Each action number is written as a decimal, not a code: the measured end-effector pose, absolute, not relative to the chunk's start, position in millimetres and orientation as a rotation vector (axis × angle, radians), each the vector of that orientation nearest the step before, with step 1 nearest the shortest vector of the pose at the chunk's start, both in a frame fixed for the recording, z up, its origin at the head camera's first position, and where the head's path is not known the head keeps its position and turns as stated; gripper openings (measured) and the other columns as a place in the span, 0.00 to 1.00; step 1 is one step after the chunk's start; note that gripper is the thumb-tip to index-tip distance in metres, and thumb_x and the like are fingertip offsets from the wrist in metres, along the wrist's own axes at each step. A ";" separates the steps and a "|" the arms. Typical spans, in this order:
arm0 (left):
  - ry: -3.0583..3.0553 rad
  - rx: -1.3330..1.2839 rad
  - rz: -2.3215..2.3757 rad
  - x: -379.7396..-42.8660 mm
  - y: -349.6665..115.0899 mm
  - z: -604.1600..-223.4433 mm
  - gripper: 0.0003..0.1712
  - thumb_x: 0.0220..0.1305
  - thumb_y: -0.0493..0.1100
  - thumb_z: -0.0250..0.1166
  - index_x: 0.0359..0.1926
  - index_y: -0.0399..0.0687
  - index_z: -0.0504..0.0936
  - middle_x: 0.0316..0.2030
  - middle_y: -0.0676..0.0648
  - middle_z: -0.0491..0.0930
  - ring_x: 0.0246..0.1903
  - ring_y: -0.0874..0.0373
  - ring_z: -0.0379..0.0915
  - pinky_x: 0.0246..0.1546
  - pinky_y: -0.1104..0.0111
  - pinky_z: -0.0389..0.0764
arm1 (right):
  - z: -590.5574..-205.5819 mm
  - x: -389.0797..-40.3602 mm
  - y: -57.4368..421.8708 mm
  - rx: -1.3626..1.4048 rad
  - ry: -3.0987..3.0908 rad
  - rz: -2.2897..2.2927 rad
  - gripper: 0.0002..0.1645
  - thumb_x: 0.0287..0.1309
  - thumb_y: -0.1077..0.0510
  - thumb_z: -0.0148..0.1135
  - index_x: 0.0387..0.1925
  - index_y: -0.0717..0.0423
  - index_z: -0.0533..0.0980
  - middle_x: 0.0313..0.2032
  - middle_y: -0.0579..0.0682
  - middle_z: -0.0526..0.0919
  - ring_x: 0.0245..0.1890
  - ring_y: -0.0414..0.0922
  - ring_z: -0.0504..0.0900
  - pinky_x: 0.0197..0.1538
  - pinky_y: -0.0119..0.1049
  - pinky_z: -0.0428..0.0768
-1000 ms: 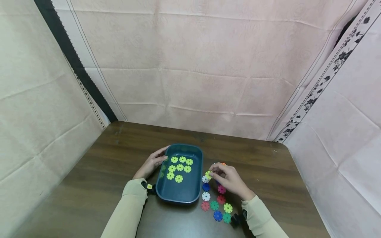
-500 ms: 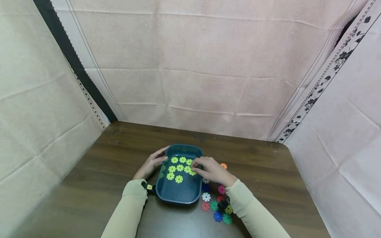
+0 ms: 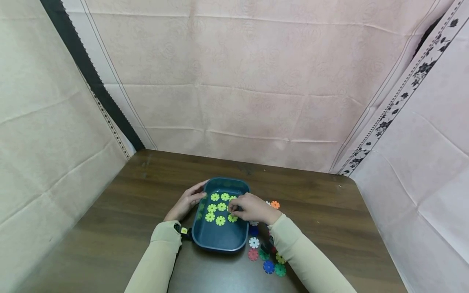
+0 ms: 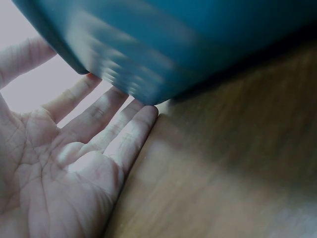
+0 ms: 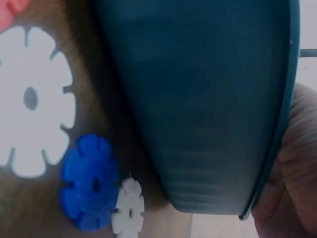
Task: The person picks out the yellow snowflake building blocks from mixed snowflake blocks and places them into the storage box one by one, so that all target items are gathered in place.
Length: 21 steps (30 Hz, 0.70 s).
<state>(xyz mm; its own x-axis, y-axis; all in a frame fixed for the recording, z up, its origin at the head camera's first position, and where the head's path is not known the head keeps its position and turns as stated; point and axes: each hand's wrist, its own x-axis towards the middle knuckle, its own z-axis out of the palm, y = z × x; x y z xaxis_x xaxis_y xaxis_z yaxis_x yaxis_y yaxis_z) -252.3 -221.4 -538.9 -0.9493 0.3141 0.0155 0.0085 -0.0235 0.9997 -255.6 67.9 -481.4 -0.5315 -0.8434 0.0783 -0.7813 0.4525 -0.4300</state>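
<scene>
A dark teal tray stands on the table, with yellow-green interlocking discs laid in rows inside. My left hand holds its left side, thumb over the rim and fingers against the outer wall in the left wrist view. Over the tray's right rim reaches my right hand, fingers curled, with a notched yellow-green disc at its fingertips by the tray floor. The right wrist view shows the tray's outer wall hiding the fingertips and that disc.
On the brown table, right of the tray, lie several loose discs: white, red, blue, green and orange. My right forearm covers part of them. Pale cloth hangs behind.
My right hand has carried a yellow-green disc from the loose ones leftward over the rim, down to the right end of the nearest row. The left hand and tray stay put.
</scene>
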 end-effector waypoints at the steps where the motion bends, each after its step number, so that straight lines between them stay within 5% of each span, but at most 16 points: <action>1: 2.032 0.342 2.077 -252.4 -221.4 -538.8 0.31 0.73 0.44 0.59 0.75 0.58 0.66 0.72 0.48 0.63 0.66 0.48 0.65 0.59 0.63 0.74 | -481.3 -255.8 67.7 -1.442 2.551 -0.631 0.06 0.66 0.55 0.67 0.43 0.48 0.85 0.38 0.36 0.86 0.38 0.29 0.80 0.45 0.30 0.80; 21: 2.035 0.339 2.071 -253.6 -221.9 -540.8 0.30 0.73 0.45 0.59 0.74 0.60 0.67 0.72 0.50 0.64 0.67 0.48 0.65 0.60 0.62 0.73 | -481.5 -258.2 69.7 -1.425 2.543 -0.651 0.08 0.68 0.53 0.64 0.45 0.49 0.84 0.39 0.35 0.84 0.35 0.30 0.79 0.41 0.28 0.79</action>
<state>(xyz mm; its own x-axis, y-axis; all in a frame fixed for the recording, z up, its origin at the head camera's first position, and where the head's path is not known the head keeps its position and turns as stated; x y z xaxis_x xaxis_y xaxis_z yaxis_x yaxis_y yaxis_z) -253.6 -221.9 -540.8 -0.9495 0.3135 0.0113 0.0058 -0.0185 0.9998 -258.2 69.7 -481.5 -0.5356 -0.8410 0.0757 -0.7740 0.4531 -0.4423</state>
